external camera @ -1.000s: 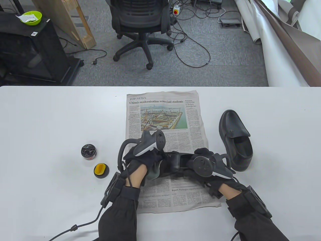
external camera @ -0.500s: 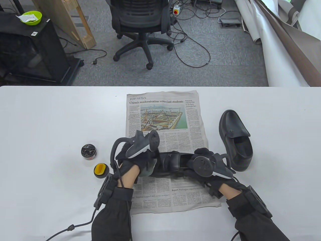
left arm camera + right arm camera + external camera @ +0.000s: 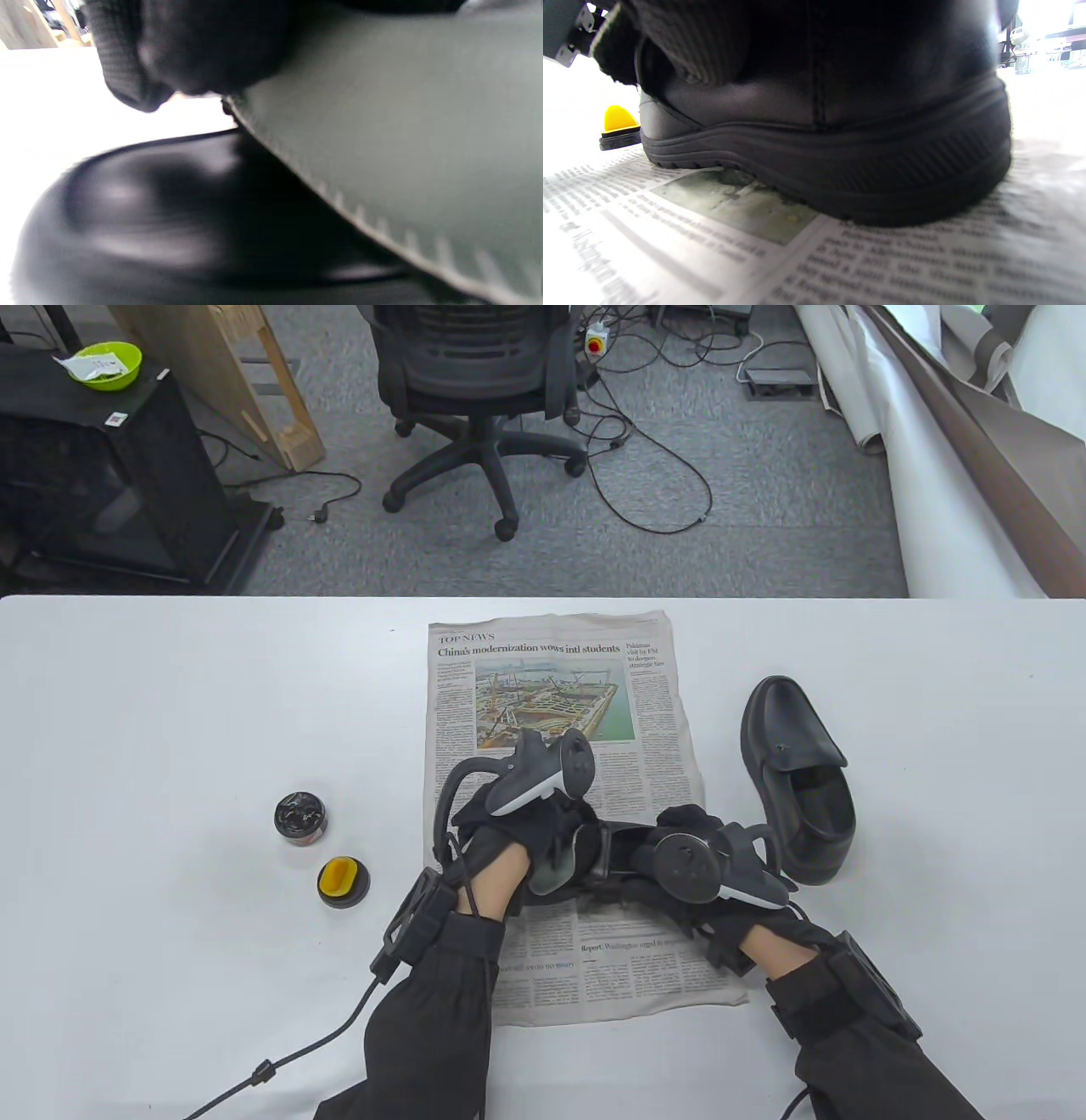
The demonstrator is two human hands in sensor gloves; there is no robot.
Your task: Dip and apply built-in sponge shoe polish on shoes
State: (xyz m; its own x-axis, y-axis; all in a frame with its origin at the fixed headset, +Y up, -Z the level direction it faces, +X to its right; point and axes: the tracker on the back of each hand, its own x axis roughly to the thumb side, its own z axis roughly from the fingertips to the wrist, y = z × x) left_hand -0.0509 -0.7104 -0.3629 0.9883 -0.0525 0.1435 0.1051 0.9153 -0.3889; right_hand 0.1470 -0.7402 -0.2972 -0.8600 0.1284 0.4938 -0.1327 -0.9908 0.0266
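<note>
Table view: hands [image 3: 543,836] hide shoe [image 3: 607,857] mostly.

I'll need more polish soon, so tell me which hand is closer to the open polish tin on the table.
Left. The left hand is on the newspaper shoe, right of the polish tin across bare table. The right hand holds that shoe's heel, farther right.

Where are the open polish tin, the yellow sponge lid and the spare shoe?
polish tin [image 3: 300,818], table view, on its dark contents.
yellow sponge lid [image 3: 342,881], table view, on the yellow sponge.
spare shoe [image 3: 785,721], table view, on its toe cap.
</note>
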